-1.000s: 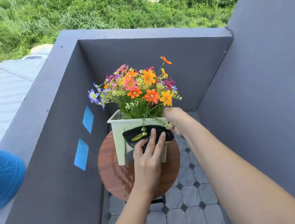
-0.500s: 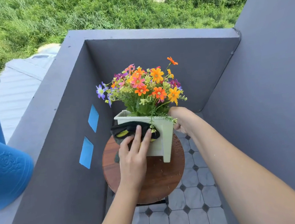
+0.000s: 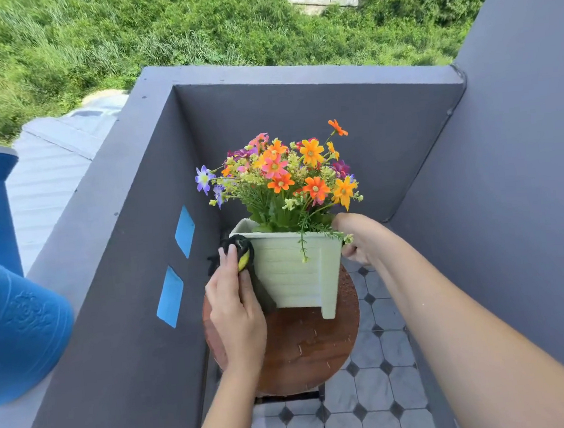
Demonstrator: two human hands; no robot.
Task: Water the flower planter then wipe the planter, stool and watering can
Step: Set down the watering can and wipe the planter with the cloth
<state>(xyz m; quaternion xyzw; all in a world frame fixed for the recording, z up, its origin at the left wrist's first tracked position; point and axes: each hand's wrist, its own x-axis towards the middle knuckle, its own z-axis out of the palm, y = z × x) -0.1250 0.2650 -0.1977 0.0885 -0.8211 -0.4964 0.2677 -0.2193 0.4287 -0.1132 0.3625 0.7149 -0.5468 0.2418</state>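
Cream plastic planter (image 3: 296, 274): square, ribbed, standing on the round stool; everything below is placed relative to it.
Flowers (image 3: 291, 175): orange, pink, yellow and purple blooms with green stems, rising out of the planter's top.
Stool (image 3: 306, 351): reddish-brown wooden seat directly beneath the planter, with a wet sheen on the part nearest the camera.
Left hand (image 3: 236, 315): against the planter's left side, fingers pressing a cloth to the upper left corner.
Cloth (image 3: 243, 254): black with a yellow patch, pinned between the left hand and the planter's left wall.
Right hand (image 3: 356, 238): closed over the planter's right rim corner, partly under trailing leaves.
Watering can (image 3: 9, 306): blue, well to the planter's left, on top of the grey balcony wall (image 3: 127, 295).
Floor (image 3: 377, 417): grey tiles with dark diamonds, below the planter.
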